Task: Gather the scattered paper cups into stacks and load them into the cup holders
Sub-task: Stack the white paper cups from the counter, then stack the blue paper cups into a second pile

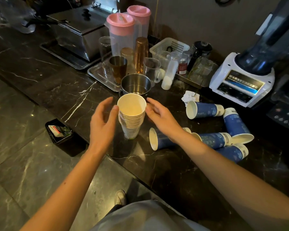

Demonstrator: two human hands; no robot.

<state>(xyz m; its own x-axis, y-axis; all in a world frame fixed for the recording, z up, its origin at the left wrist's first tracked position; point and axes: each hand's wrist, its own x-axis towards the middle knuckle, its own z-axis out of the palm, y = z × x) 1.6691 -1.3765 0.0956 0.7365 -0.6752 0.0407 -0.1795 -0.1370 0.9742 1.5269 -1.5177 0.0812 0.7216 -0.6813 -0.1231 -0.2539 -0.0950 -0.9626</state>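
Observation:
An upright stack of white paper cups [131, 117] stands on the dark marble counter [57, 84], near its front edge. My left hand [103, 120] is on the stack's left with fingers spread, its thumb touching the top rims. My right hand [160, 117] is on the stack's right, fingers apart and close to the top cup. Neither hand is closed around the stack. Several blue paper cups lie on their sides to the right: one [205, 111] further back, one [235, 125] at the far right, one [213, 139] in the middle, and one [158, 139] partly under my right wrist. No cup holder is in view.
Just behind the stack sits a steel pot [135, 84], at the edge of a metal tray [98, 75] holding shakers and glasses. Two pink-lidded pitchers [120, 35] stand further back, and a blender [240, 80] is at the right. Crumpled receipts [190, 97] lie nearby. A black tray [58, 130] is lower left.

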